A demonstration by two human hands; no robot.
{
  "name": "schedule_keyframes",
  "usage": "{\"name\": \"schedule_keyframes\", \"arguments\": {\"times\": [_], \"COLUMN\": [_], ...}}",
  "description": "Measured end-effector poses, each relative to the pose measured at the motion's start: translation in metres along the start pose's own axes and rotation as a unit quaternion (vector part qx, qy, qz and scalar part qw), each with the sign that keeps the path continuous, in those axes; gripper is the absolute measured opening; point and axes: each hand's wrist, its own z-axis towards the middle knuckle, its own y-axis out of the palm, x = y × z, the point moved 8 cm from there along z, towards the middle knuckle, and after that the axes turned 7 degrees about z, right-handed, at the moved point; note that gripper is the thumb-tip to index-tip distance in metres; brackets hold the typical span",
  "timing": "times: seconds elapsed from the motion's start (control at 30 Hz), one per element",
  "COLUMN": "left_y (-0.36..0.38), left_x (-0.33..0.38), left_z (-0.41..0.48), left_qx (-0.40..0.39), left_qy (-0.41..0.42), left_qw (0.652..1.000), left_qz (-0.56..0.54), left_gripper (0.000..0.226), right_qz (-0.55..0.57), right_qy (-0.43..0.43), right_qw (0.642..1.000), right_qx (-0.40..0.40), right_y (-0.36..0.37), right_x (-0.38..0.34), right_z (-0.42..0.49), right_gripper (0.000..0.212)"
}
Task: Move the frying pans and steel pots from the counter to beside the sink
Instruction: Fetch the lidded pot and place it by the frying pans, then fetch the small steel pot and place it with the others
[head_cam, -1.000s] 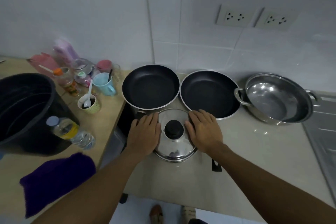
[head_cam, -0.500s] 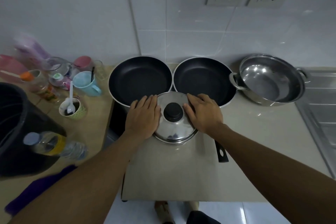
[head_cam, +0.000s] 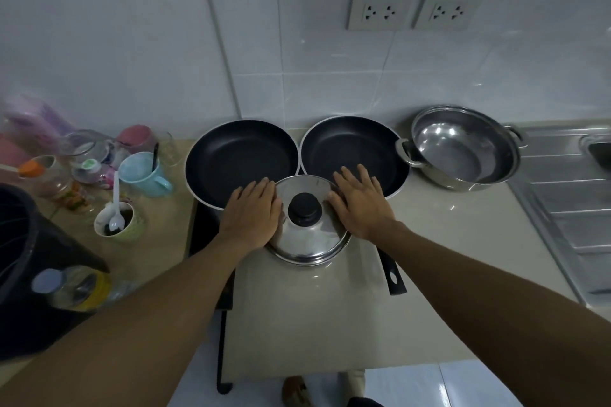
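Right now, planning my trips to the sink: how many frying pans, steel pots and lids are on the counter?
Frying pans: 2 (left pan, right pan)
Steel pots: 2 (open pot, lidded pot)
Lids: 1 (lid)
Total: 5

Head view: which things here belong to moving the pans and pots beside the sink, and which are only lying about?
Belong to the job: left frying pan, right frying pan, lidded steel pot with left hand and right hand resting on its lid, open steel pot, sink drainboard.
Lying about: blue mug, green cup with spoon, black bucket, water bottle.
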Motion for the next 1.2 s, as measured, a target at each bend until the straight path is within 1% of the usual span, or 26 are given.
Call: {"name": "schedule_keyframes", "arguments": {"times": [0.1, 0.17, 0.23, 0.27, 0.33, 0.43, 0.53, 0.63, 0.7, 0.77, 0.87, 1.07, 1.2], "left_y": [-0.030, -0.051, -0.067, -0.072, -0.075, -0.077, -0.080, -0.081, -0.078, -0.075, -0.066, -0.035, -0.024], "left_x": [0.006, 0.023, 0.047, 0.060, 0.089, 0.143, 0.212, 0.289, 0.344, 0.403, 0.487, 0.644, 0.748], "left_z": [0.009, 0.015, 0.021, 0.024, 0.032, 0.042, 0.047, 0.046, 0.041, 0.033, 0.016, -0.013, -0.045], "left_qx": [0.046, 0.071, 0.077, 0.069, 0.036, -0.018, -0.046, -0.057, -0.067, -0.060, -0.059, -0.091, -0.095], "left_qy": [0.005, 0.031, 0.066, 0.081, 0.105, 0.131, 0.171, 0.207, 0.234, 0.270, 0.319, 0.361, 0.417], "left_qw": [0.998, 0.996, 0.994, 0.994, 0.994, 0.991, 0.984, 0.977, 0.970, 0.961, 0.946, 0.928, 0.904], "left_qz": [-0.031, -0.043, -0.042, -0.035, -0.023, -0.018, -0.008, -0.006, -0.016, -0.015, -0.019, -0.005, -0.005], "left_gripper": [0.052, 0.049, 0.043, 0.041, 0.048, 0.059, 0.062, 0.054, 0.052, 0.052, 0.049, 0.055, 0.054], "right_qz": [0.041, 0.058, 0.067, 0.070, 0.081, 0.083, 0.088, 0.107, 0.121, 0.131, 0.138, 0.146, 0.152], "right_qy": [0.040, 0.068, 0.094, 0.105, 0.129, 0.149, 0.170, 0.223, 0.248, 0.267, 0.305, 0.352, 0.407], "right_qw": [0.998, 0.995, 0.992, 0.991, 0.986, 0.979, 0.972, 0.957, 0.944, 0.932, 0.917, 0.883, 0.852], "right_qx": [0.031, 0.043, 0.049, 0.053, 0.068, 0.110, 0.134, 0.154, 0.181, 0.205, 0.217, 0.274, 0.293], "right_y": [-0.017, -0.031, -0.045, -0.053, -0.071, -0.101, -0.128, -0.151, -0.167, -0.181, -0.196, -0.233, -0.252], "right_x": [0.011, 0.023, 0.039, 0.047, 0.067, 0.102, 0.145, 0.198, 0.234, 0.271, 0.325, 0.418, 0.468], "right_z": [-0.011, -0.022, -0.035, -0.042, -0.061, -0.095, -0.134, -0.182, -0.219, -0.257, -0.313, -0.429, -0.505], "right_gripper": [0.067, 0.070, 0.075, 0.078, 0.083, 0.082, 0.078, 0.086, 0.087, 0.083, 0.080, 0.078, 0.086]}}
